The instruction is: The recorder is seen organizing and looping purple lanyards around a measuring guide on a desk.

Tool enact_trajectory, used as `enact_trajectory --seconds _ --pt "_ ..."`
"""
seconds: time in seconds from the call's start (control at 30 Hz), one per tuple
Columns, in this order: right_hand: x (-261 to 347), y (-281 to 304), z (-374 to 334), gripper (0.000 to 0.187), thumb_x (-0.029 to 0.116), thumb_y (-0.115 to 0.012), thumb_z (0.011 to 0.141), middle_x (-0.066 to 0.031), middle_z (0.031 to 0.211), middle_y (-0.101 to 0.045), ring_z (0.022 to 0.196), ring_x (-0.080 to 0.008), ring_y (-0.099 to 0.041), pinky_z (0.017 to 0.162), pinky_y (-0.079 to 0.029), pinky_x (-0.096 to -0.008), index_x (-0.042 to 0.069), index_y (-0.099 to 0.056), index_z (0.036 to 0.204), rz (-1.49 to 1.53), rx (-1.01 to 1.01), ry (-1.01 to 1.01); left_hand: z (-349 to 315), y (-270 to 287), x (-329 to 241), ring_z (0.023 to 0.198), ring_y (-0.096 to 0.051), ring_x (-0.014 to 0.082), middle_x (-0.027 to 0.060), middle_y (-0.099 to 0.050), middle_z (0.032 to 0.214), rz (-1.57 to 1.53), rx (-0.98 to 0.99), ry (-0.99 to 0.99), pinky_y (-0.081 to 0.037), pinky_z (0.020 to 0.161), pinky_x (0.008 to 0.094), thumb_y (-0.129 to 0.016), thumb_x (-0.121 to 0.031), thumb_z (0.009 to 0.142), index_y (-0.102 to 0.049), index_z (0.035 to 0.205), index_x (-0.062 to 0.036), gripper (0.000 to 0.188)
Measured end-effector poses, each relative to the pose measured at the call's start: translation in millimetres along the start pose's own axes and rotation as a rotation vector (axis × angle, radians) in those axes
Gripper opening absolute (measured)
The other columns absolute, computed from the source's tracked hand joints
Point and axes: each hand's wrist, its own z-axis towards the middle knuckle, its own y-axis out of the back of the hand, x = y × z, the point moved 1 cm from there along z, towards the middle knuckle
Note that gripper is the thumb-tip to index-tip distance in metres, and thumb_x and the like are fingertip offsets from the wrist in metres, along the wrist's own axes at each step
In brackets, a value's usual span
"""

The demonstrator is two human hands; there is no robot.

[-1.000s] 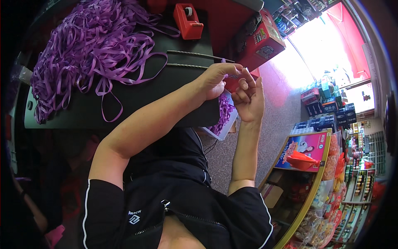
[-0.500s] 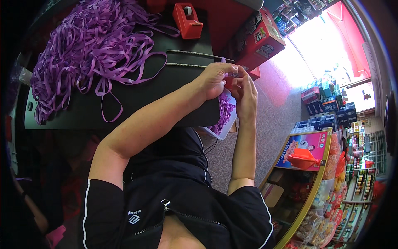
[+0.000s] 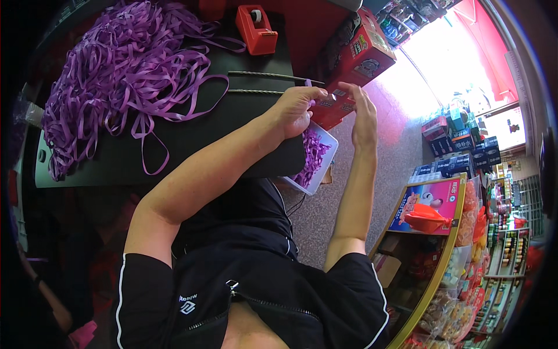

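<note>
My left hand [image 3: 295, 111] is closed, thumb and fingers pinched, just past the right edge of the black table. A bit of purple ribbon [image 3: 312, 103] shows at its fingers, so it seems to hold that ribbon. Beyond its thumb tip is a small shiny piece, too small to name. Two thin twisted metal rods [image 3: 267, 74] lie side by side on the table, their right ends close to this hand; a purple loop hangs on the farther one. My right hand [image 3: 364, 113] is apart to the right, fingers stretched and holding nothing I can see.
A large heap of purple ribbon [image 3: 128, 75] covers the table's [image 3: 197, 142] left side. At the back stands a red tape dispenser [image 3: 256, 35]. Below the table's right edge, a white bin [image 3: 330, 160] holds purple ribbon pieces. Red cartons [image 3: 363, 52] and a gold-framed display case [image 3: 433, 279] stand rightward.
My right hand has drawn away to the right from my left hand, and its fingers have spread. My left hand stays pinched in nearly the same place. More of the white bin shows.
</note>
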Motion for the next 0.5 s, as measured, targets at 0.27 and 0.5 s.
enact_trajectory --seconds 0.27,0.5 --pt "9 9 29 0.026 0.022 -0.059 0.092 -0.0050 0.101 -0.063 0.095 -0.0113 -0.056 0.087 -0.041 -0.0255 -0.001 -0.066 0.100 0.144 0.603 -0.116 -1 0 -1 0.140 -0.011 0.0281 0.0145 -0.034 0.141 0.002 0.046 0.004 0.002 0.113 0.0395 -0.069 -0.020 0.078 -0.057 0.112 -0.0041 0.040" --pt "5 10 31 0.019 0.023 -0.065 0.086 0.0001 0.095 -0.061 0.088 -0.0077 -0.053 0.082 -0.040 -0.0244 0.004 -0.066 0.091 0.131 0.594 -0.195 -2 0 -3 0.141 -0.009 0.0281 0.0165 -0.027 0.145 0.023 0.065 -0.006 0.001 0.113 0.0407 -0.070 -0.025 0.077 -0.056 0.114 -0.0043 0.044"
